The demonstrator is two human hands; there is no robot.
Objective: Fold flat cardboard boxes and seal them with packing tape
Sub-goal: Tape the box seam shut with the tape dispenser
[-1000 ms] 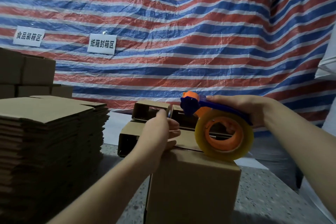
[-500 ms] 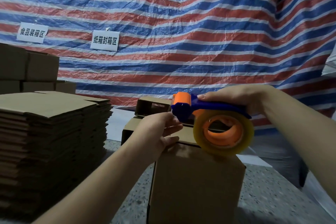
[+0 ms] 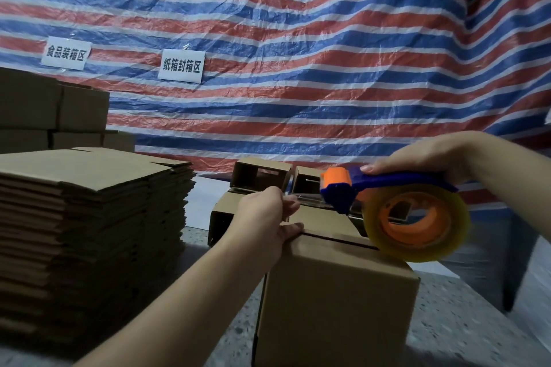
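Our left hand [image 3: 265, 217] pinches, seemingly, the tape end over the box [image 3: 337, 301]; our right hand [image 3: 423, 158] grips the tape dispenser [image 3: 387, 202] just above it.

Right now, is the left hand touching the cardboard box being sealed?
Touching. The head view shows the left hand resting on the far left top edge of the cardboard box, thumb pressed flat beside the open flap seam, no gap visible.
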